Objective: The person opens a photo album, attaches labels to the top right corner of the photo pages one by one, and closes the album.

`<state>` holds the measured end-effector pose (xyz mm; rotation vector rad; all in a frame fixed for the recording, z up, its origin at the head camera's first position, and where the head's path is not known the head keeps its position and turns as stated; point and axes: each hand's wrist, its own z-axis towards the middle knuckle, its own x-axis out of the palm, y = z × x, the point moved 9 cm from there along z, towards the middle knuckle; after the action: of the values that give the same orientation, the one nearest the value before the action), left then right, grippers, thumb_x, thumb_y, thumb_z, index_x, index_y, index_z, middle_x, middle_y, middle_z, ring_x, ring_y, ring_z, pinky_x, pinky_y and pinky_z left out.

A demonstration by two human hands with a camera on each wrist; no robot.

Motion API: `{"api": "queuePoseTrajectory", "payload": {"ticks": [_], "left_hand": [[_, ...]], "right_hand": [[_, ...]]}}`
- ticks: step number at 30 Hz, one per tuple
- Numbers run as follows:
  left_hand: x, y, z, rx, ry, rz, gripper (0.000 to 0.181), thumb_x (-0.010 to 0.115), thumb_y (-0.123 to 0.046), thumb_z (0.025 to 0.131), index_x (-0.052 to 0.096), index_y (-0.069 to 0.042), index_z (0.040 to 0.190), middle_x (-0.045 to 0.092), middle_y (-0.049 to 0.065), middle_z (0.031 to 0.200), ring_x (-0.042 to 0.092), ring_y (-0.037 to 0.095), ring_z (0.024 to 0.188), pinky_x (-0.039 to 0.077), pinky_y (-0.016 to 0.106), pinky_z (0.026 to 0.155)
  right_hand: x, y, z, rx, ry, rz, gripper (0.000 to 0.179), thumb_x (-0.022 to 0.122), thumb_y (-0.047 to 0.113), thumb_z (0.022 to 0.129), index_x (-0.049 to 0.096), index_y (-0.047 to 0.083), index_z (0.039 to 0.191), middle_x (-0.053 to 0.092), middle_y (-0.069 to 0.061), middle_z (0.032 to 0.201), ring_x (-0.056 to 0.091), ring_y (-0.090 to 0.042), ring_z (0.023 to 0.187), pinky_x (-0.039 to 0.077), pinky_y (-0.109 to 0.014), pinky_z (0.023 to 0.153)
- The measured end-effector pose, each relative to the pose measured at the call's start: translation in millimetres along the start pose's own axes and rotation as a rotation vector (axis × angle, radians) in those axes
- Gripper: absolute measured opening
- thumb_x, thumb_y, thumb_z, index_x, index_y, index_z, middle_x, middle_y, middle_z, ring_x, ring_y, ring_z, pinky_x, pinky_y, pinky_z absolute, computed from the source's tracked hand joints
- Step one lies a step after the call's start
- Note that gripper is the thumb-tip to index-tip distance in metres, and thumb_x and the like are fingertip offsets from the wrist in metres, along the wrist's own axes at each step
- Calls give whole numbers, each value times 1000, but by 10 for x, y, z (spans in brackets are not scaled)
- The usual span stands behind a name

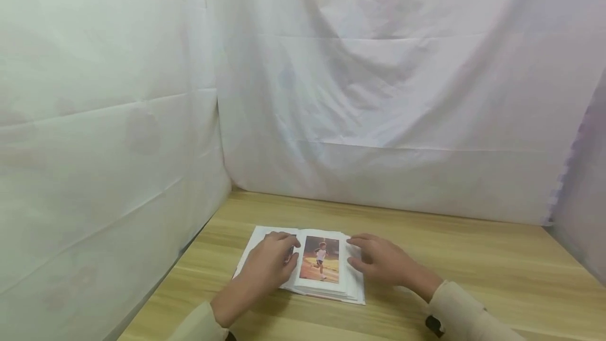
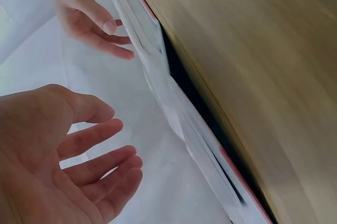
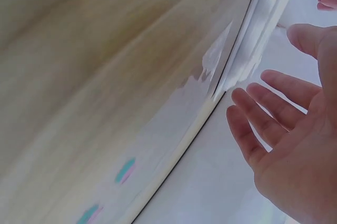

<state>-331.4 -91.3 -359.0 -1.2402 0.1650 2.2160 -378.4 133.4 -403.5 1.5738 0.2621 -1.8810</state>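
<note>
A photo album [image 1: 352, 278] lies spread out on the wooden table, its white pages facing up. On its right page is a photo [image 1: 321, 259] of a child running in a white top and dark shorts. My left hand [image 1: 269, 259] hovers over the left page and covers most of the picture there. In the left wrist view that hand [image 2: 79, 155] is apart from the pages, fingers loosely bent and holding nothing. My right hand [image 1: 383, 259] is at the album's right edge, fingertips close over the page border. Its fingers [image 3: 274, 108] are spread, with nothing between them, in the right wrist view.
The wooden table [image 1: 473, 257] extends to the right and in front of the album. White cloth hangs behind it [image 1: 379, 93] and along the left side [image 1: 104, 146]. Light sleeves [image 1: 466, 312] cover both forearms, with a dark band at the right wrist.
</note>
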Motion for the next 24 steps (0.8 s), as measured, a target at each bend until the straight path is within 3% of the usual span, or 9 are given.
{"api": "queuePoseTrajectory", "payload": {"ticks": [5, 9, 15, 18, 20, 24], "left_hand": [[121, -134, 69, 29, 33, -68, 11, 73, -17, 89, 71, -18, 100, 73, -3, 102, 67, 16, 100, 58, 30, 74], [225, -227, 137, 61, 71, -121, 14, 71, -16, 91, 73, -17, 105, 73, -1, 97, 66, 17, 91, 54, 26, 67], [392, -368, 207, 101, 127, -133, 9, 68, -15, 92, 71, -15, 101, 73, -2, 95, 66, 18, 96, 53, 27, 70], [458, -461, 246, 112, 150, -173, 10, 66, -13, 93, 71, -14, 101, 73, 0, 97, 63, 15, 91, 49, 21, 63], [505, -539, 277, 138, 157, -201, 7, 64, -9, 92, 68, -14, 93, 70, -2, 88, 58, 9, 78, 44, 17, 57], [612, -690, 331, 174, 158, -210, 6, 66, -8, 90, 69, -13, 92, 70, -4, 87, 59, 4, 75, 46, 14, 57]], "right_hand": [[-91, -60, -126, 8, -24, 11, 45, 64, 42, 97, 65, 13, 132, 65, -2, 135, 60, -24, 128, 50, -49, 105], [-171, -73, -224, -19, -50, -15, 41, 66, 37, 96, 67, 11, 128, 67, -8, 132, 62, -28, 125, 50, -51, 103], [-272, -175, -412, 10, -61, -27, 37, 67, 37, 96, 69, 13, 125, 67, -7, 130, 62, -28, 124, 51, -52, 102], [-304, -261, -511, 40, -57, -20, 38, 67, 40, 96, 68, 15, 125, 67, -5, 131, 62, -27, 124, 51, -51, 103], [-317, -312, -575, 51, -51, -17, 39, 66, 42, 96, 68, 15, 126, 68, -4, 129, 62, -27, 123, 51, -51, 102], [-355, -388, -706, 57, -39, -20, 41, 65, 42, 97, 68, 13, 125, 69, -2, 127, 63, -25, 120, 52, -50, 100]]}}
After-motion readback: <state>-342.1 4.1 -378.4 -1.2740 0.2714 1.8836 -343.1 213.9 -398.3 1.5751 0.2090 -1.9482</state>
